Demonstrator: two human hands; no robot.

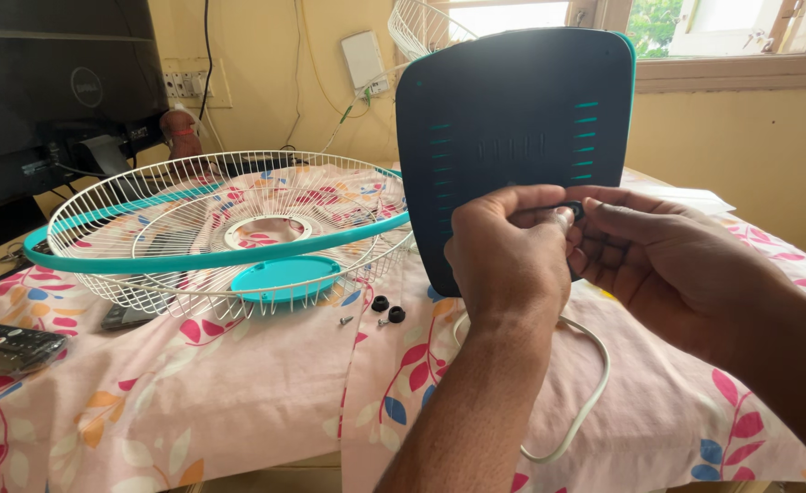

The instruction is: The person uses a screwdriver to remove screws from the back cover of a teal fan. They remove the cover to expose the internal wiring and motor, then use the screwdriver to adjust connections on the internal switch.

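Both hands, left hand (510, 251) and right hand (658, 260), are pinching one small black cap (574, 210) against the upright fan base (512, 137); two caps (388, 309) are lying loose mid-counter.

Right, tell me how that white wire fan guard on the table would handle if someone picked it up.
The fan guard is probably light for its size, being thin open wire with a teal rim. It likely flexes a little, and the thin wires could bend if squeezed. Resting dome-down on the cloth, it may rock when pushed.
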